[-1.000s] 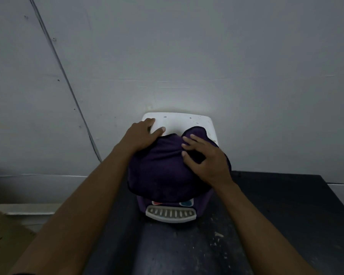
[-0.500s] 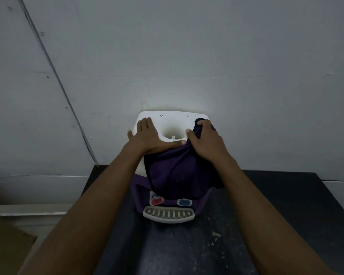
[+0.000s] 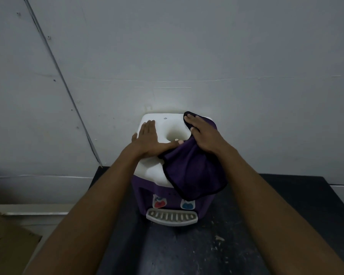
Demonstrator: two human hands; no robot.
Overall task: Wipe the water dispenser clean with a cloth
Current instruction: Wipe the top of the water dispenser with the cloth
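Observation:
A small water dispenser point(image 3: 150, 171) with a white top and purple body stands on a black table against the wall. A red tap, a blue tap and a grey drip tray point(image 3: 172, 216) show on its front. A dark purple cloth point(image 3: 193, 171) lies over the right side of the top and hangs down the front right. My right hand point(image 3: 204, 133) presses flat on the cloth near the back right corner. My left hand point(image 3: 150, 140) rests flat on the bare white top at the left, its thumb touching the cloth's edge beside the round inlet point(image 3: 175, 133).
The black table point(image 3: 187, 253) carries pale specks and scuffs. A grey wall point(image 3: 187, 56) rises right behind the dispenser, with a thin cable running down it at the left. A brown cardboard piece point(image 3: 6, 243) lies at the lower left, off the table.
The cloth slid from covering the whole top to the right side, uncovering the white lid and inlet. My right hand moved toward the back right corner; my left hand flattened on the bare left side.

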